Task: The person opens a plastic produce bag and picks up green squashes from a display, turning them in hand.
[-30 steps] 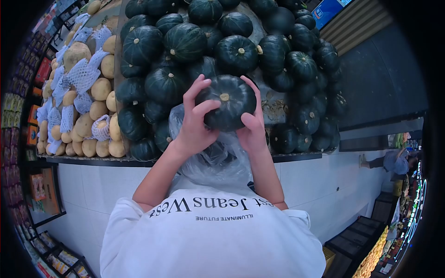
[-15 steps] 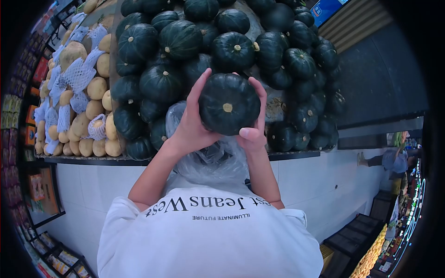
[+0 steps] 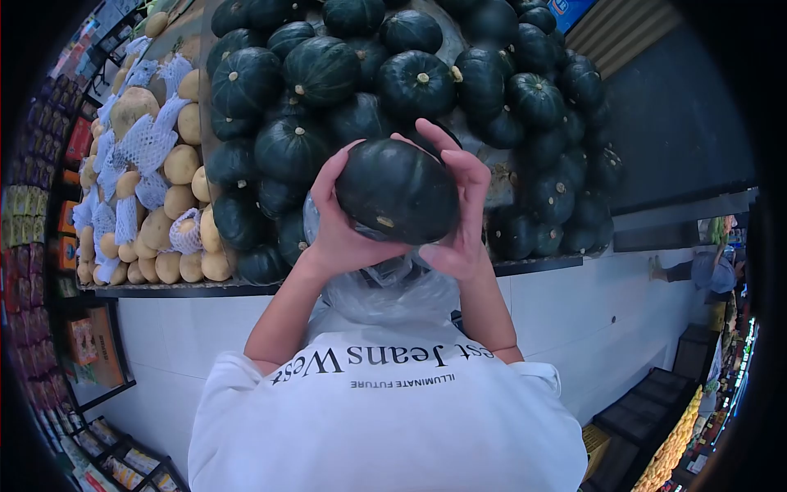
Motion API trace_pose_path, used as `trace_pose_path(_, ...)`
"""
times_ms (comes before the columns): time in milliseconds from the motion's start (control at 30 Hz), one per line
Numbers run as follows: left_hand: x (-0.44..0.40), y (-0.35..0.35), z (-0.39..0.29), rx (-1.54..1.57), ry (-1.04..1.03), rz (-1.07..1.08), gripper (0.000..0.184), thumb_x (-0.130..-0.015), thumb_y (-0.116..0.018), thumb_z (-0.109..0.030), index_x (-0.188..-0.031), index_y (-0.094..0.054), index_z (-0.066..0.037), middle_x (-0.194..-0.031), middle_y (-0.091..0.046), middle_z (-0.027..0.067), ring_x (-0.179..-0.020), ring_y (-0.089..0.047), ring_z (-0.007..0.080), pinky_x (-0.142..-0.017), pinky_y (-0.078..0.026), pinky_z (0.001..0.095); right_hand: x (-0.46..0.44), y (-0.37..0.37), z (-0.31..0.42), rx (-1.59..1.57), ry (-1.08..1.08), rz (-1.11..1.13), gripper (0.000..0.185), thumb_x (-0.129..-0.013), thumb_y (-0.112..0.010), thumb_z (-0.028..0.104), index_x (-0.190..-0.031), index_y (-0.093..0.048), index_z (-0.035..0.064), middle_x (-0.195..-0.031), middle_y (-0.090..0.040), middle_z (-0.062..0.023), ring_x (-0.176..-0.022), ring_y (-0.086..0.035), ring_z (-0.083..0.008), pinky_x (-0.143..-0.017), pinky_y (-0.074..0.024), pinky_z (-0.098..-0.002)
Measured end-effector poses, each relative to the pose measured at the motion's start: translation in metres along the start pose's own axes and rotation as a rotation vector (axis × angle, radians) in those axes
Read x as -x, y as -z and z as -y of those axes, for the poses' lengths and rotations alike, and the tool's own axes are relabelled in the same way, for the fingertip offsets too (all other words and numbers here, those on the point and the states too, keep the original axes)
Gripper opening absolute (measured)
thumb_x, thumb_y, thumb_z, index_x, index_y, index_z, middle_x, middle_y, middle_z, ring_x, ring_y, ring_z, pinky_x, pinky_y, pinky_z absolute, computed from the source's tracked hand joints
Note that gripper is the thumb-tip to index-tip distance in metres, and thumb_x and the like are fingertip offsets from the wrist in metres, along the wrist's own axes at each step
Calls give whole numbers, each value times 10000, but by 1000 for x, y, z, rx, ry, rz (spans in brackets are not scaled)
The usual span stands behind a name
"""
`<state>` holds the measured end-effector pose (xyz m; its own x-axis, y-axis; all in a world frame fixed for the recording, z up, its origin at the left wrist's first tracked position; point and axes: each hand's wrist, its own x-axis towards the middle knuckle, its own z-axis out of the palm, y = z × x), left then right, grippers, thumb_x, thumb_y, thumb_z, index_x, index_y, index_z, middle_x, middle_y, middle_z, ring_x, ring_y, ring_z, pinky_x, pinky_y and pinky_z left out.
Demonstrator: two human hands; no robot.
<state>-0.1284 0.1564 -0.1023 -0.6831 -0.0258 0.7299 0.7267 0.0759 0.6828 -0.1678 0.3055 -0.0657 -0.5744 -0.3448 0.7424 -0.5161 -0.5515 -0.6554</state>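
A dark green kabocha pumpkin (image 3: 399, 193) is held between both hands in front of my chest, with its stem end turned down toward me. My left hand (image 3: 340, 225) cups its left side and underside, the thumb up along the edge. On the right side, my right hand (image 3: 466, 213) curves round it, the thumb low and some fingertips raised off the skin. Just below the hands, a clear plastic bag (image 3: 385, 297) hangs against my white shirt (image 3: 393, 410); what is inside it is hard to make out. More kabocha pumpkins (image 3: 293, 148) are heaped beyond my hands.
Left of the heap lie tan round vegetables (image 3: 180, 164), some in white foam nets (image 3: 143, 141). A dark counter edge (image 3: 180, 291) runs along the front of the display. Packaged goods (image 3: 25, 238) line the far left. A person (image 3: 711, 272) stands at the far right.
The pumpkin has been tilted and turned, so its stem spot moved from the middle to the lower edge. Right-hand fingers have shifted upward and partly spread. The view moved slightly.
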Motion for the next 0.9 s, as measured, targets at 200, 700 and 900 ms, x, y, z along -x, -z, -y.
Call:
trace_pose_path(200,-6,-1,-6,10,16,-1,1175,-533,-881,-27,-1414,-115,-157,-1391,-303,239,-1247,-433,356,-1026,-400,454,0,0,2,157,47,17,665,-710,-696,81,-1273,-341,88,-1412,-292,-282,-1269,-419,-395,-1041,-353,-472)
trace_pose_path(700,-18,-4,-9,-11,69,4,1075,-546,-893,-63,-1404,-247,-118,-1424,-352,169,-1224,-473,278,-1004,-431,398,-3,13,-1,301,115,-6,471,-588,-633,11,-1038,-519,89,-1295,-478,-237,-1138,-525,-340,-953,-420,-401)
trace_pose_path(900,-13,2,-8,102,195,8,1046,-548,-902,-59,-1386,-279,-108,-1368,-408,139,-1227,-473,258,-1015,-433,382,-4,14,-2,424,192,51,435,-574,-636,6,-990,-534,81,-1269,-487,-232,-1112,-543,-361,-920,-447,-408)
